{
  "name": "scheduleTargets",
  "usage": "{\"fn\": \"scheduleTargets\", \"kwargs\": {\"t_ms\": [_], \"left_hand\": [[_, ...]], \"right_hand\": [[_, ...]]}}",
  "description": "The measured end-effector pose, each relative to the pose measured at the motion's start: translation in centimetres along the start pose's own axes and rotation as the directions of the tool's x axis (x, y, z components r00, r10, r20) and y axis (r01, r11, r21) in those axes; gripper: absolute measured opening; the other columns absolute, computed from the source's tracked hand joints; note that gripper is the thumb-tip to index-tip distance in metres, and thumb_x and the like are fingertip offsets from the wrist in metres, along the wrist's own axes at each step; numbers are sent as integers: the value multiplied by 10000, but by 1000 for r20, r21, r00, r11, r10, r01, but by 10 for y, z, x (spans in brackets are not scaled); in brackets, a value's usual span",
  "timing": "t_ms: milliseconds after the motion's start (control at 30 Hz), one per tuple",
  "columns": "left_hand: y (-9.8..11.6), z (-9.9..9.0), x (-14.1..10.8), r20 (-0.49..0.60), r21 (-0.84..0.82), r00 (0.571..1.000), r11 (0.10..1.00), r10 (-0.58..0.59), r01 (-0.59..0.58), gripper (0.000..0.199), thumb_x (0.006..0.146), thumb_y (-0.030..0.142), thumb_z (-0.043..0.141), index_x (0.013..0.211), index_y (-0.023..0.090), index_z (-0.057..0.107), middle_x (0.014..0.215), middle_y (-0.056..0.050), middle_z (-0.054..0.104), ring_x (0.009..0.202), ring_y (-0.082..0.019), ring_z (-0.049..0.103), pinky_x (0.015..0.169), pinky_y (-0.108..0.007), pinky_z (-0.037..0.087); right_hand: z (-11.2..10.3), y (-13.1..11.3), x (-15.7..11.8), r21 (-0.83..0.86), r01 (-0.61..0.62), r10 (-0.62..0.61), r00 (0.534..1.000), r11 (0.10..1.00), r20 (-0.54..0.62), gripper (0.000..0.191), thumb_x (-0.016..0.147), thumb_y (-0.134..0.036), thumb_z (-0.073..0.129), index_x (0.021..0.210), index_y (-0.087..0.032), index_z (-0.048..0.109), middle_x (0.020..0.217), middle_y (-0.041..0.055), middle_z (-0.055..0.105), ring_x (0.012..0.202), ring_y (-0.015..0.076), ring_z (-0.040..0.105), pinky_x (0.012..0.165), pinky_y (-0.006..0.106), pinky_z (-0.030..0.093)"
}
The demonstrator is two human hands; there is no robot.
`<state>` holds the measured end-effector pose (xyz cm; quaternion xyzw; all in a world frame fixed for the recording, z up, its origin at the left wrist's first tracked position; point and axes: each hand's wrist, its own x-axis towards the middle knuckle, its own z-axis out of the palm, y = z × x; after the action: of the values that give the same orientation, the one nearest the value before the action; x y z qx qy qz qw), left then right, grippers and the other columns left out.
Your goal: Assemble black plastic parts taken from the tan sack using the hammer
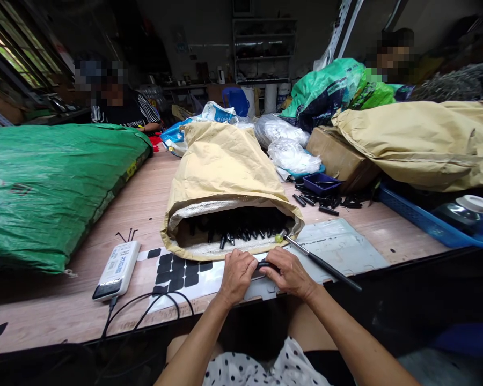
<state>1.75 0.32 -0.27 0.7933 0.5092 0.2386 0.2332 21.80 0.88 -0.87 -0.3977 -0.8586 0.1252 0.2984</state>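
Observation:
My left hand (237,274) and my right hand (287,271) meet at the table's front edge, fingers closed on opposite ends of a small black tube-like piece (262,264). My fingers hide most of it. Just beyond them lies a tan woven sack (227,163), its mouth toward me, with many small black pieces (247,234) inside. A metal rod with a black handle (326,266) and a yellowish tip rests against the sack's lip, right of my right hand. Beneath my hands is a grey-white sheet (342,246).
A green sack (52,193) fills the left side. A white device (118,268) with a cable lies nearer. To the right are loose black pieces (328,210), a purple tray (321,183), a cardboard box (338,153) and a blue tray (418,213). Two people sit across the table.

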Motion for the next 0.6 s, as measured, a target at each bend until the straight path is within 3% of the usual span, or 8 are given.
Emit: {"fn": "scheduleTargets", "kwargs": {"t_ms": [167, 333, 600], "left_hand": [[0, -1, -1, -2, -18, 1000, 1000, 4, -4, 365, 1038, 340, 391, 761, 221, 597, 842, -2, 650, 926, -211, 499, 854, -389, 313], [-1, 0, 1, 30, 42, 999, 999, 25, -27, 375, 1043, 346, 381, 764, 217, 596, 864, -10, 648, 938, -217, 488, 850, -397, 302], [-1, 0, -1, 41, 30, 999, 999, 36, -38, 389, 1056, 366, 350, 800, 207, 597, 862, -10, 636, 936, -214, 476, 857, -401, 296]], "right_hand": [[-1, -3, 0, -21, 2, -2, 1000, 1000, 20, 232, 960, -401, 562, 840, -202, 572, 787, 29, 567, 789, 184, 471, 724, 312, 361], [2, 0, -1, -6, 18, -18, 999, 1000, 26, 270, 988, -324, 511, 745, -208, 526, 761, 27, 552, 789, 182, 468, 710, 307, 348], [2, 3, 0, 61, 33, -34, 999, 998, 18, 283, 988, -361, 523, 752, -205, 528, 752, 30, 547, 764, 180, 461, 692, 307, 342]]}}
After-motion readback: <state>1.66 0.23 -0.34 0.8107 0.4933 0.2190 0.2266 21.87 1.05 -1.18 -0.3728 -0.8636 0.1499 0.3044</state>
